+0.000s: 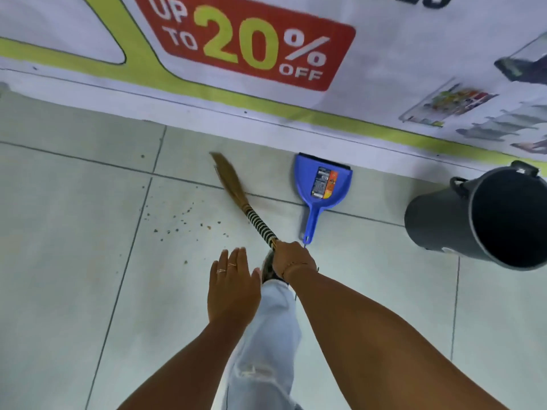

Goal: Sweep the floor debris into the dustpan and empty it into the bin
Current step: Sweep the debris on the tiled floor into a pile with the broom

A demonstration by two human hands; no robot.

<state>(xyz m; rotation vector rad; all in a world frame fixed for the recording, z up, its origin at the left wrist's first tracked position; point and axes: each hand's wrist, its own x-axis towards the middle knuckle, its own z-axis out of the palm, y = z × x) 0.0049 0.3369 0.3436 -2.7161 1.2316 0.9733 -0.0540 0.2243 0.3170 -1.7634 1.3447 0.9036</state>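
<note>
While the right hand (pixel 291 260) is wrapped around the end of the broom (pixel 241 199) handle, the left hand (pixel 232 287) is held flat with fingers extended, palm down, nothing in it, just beside the right hand. Broom is angled up and left from the grip; the black-and-tan striped wrap sits above the fist, and the blurred bristle head is seen on the pale tile floor (pixel 74 261) near a grout line. Debris (pixel 180 221) is scattered as small brown specks on the tile left of the broom shaft. Blue dustpan (pixel 322 184) is laid flat right of the broom, its lip against the banner (pixel 245 45) base, handle pointing back at the right hand. Dark bin (pixel 485 217) is seen at right, tilted, its open mouth facing the camera, well apart from the debris.
</note>
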